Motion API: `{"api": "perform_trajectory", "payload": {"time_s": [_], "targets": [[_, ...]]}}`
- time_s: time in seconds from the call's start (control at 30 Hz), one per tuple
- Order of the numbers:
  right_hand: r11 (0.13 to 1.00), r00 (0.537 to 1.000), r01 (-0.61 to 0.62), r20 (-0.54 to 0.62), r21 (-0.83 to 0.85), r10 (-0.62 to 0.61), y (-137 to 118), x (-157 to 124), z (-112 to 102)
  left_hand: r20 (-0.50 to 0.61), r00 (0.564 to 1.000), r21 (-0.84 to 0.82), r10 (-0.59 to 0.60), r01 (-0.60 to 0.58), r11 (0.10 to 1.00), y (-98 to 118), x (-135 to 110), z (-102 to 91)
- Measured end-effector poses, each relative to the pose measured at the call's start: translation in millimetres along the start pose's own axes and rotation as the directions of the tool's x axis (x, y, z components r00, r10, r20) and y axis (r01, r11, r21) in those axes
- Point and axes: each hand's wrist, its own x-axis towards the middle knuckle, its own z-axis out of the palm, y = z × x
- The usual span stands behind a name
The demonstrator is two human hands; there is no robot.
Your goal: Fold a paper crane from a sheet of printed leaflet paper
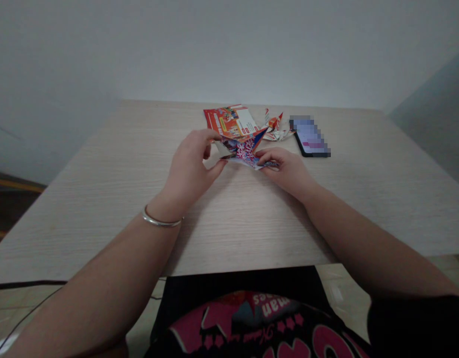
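Note:
A folded piece of printed paper [244, 148], blue, red and white, is held just above the light wooden table [103, 189] between both hands. My left hand [190, 164] pinches its left corner with thumb and fingers closed. My right hand [285, 169] presses on its right edge with fingers curled together. A silver bangle [158, 221] circles my left wrist.
Behind the folded paper lies a flat orange and white leaflet [231, 121]. A small folded paper figure [276, 127] sits beside it. A dark phone [310, 139] lies to the right of those. A plain wall stands past the table's far edge.

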Motion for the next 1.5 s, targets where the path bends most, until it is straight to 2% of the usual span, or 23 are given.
{"api": "perform_trajectory", "payload": {"time_s": [0.07, 0.13, 0.23, 0.37, 0.47, 0.57, 0.77, 0.93, 1.07, 1.2, 1.3, 1.5], "targets": [[1.000, 1.000, -0.025, 0.018, 0.005, 0.025, 0.9, -0.1, -0.4, 0.114, 0.986, 0.018, 0.120, -0.123, 0.992, 2.3, 2.4, -2.2], [0.999, 0.998, -0.049, 0.031, 0.005, 0.049, 1.0, -0.3, -1.4, 0.215, 0.949, 0.003, 0.231, -0.237, 0.971, 4.0, 3.7, -2.6], [0.997, 0.996, -0.071, 0.062, -0.016, 0.072, 0.7, -0.1, -3.4, 0.324, 0.893, -0.012, 0.314, -0.327, 0.945, 6.1, 3.0, -1.9], [0.997, 0.993, -0.049, 0.107, -0.064, 0.056, 2.9, 0.7, -5.7, 0.447, 0.835, -0.014, 0.320, -0.351, 0.936, 6.6, -0.1, -0.2], [0.994, 0.990, 0.034, 0.140, -0.103, -0.020, 5.0, 1.6, -6.4, 0.511, 0.804, -0.017, 0.305, -0.345, 0.938, 5.8, -1.4, 1.3], [0.987, 0.983, 0.101, 0.166, -0.123, -0.080, 5.7, 2.4, -5.9, 0.535, 0.792, -0.008, 0.294, -0.343, 0.939, 5.8, -1.6, 2.3], [0.980, 0.984, 0.110, 0.154, -0.166, -0.084, 4.8, 2.9, -3.4, 0.549, 0.783, -0.020, 0.293, -0.338, 0.941, 9.3, -1.4, 2.4], [0.978, 0.986, 0.109, 0.147, -0.179, -0.083, -1.2, 2.2, -1.3, 0.614, 0.754, 0.030, 0.234, -0.319, 0.947, 15.5, 2.3, -1.6], [0.978, 0.994, 0.075, 0.094, -0.196, -0.058, -6.9, 2.9, 2.6, 0.629, 0.758, 0.030, 0.174, -0.247, 0.969, 21.7, 3.5, -4.8], [0.972, 0.999, 0.018, 0.050, -0.236, -0.006, -9.6, 6.1, 8.2, 0.613, 0.790, 0.129, -0.010, -0.088, 0.988, 29.3, 2.3, -7.2], [0.968, 0.999, -0.037, -0.012, -0.248, 0.036, -8.3, 8.7, 13.2, 0.617, 0.777, 0.203, -0.123, -0.007, 0.979, 34.0, 2.3, -8.9], [0.978, 0.981, -0.126, -0.167, -0.165, 0.098, -5.3, 11.5, 18.5, 0.642, 0.755, 0.181, -0.138, 0.026, 0.983, 36.5, 4.0, -10.1]]}}
